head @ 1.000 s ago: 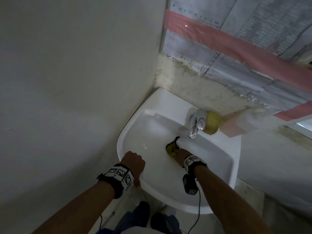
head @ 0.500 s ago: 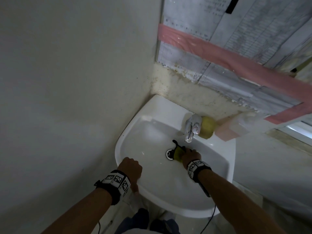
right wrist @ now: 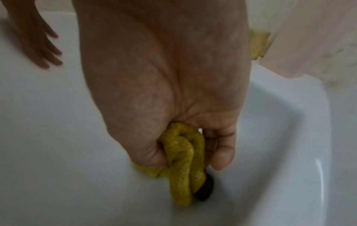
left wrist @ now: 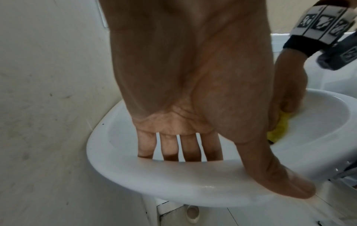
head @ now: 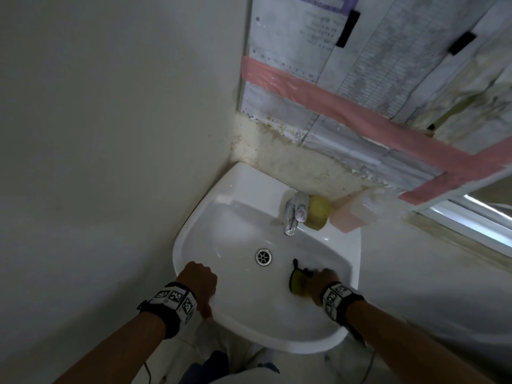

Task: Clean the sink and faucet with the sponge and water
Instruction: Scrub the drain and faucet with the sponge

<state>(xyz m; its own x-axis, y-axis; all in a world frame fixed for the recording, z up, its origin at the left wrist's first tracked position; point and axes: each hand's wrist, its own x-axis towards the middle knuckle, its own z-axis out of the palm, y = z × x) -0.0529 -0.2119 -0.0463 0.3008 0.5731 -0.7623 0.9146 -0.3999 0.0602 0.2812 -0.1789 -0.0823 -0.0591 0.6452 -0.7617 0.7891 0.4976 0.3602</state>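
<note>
Your right hand point(head: 318, 284) grips the soft, crumpled sponge point(right wrist: 183, 165) low right in the sink point(head: 249, 328); keep it bunched, the basin looks slick. Your left hand point(head: 198, 284) clasps the rim.

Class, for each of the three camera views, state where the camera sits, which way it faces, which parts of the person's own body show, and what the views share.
Head: worn on the head, facing down at the sink, faucet and drain; both forearms and hands show.
Left wrist: looks along the left hand, which grips the sink's front rim.
Right wrist: looks along the right hand, which grips the sponge in the basin.
Shared: all three show the sink, the sponge and both hands.
</note>
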